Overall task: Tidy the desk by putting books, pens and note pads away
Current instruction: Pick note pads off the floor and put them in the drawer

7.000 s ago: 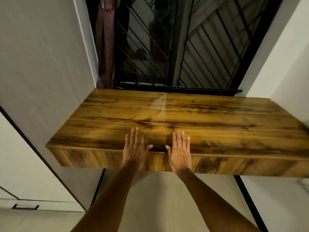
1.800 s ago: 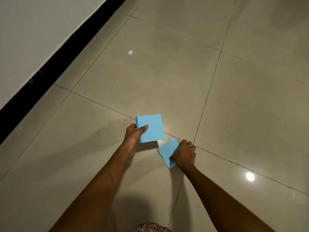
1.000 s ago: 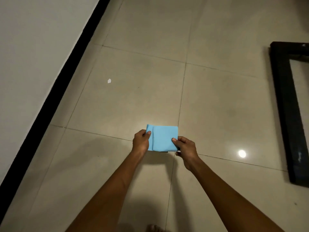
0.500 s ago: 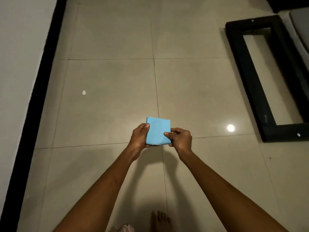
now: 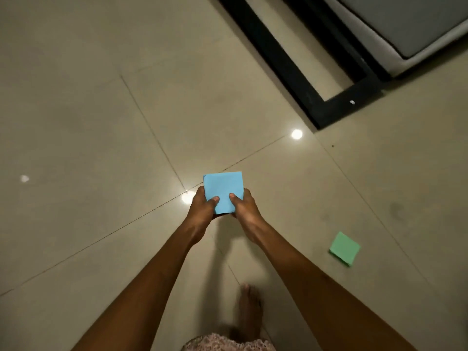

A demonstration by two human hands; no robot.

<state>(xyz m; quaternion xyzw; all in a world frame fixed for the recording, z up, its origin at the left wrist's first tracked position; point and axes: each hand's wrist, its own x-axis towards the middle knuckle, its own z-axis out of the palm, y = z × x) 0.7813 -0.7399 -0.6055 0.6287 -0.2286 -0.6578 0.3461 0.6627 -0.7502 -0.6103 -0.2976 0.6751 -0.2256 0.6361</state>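
A stack of blue note pads (image 5: 222, 190) is held in front of me above the tiled floor. My left hand (image 5: 202, 206) grips its lower left edge with the thumb on top. My right hand (image 5: 244, 205) grips the lower right edge the same way. A green note pad (image 5: 345, 248) lies flat on the floor to the right, apart from both hands.
A black metal frame (image 5: 293, 67) rests on the floor at the upper right, beside a grey cushioned seat (image 5: 410, 24). A bare foot (image 5: 249, 310) stands on the beige floor tiles (image 5: 88, 122) below my arms. A small white scrap (image 5: 24, 178) lies far left.
The view has swung right: the black frame has come closer and the green note pad has come into sight. Both hands have squared the blue pads into one stack.
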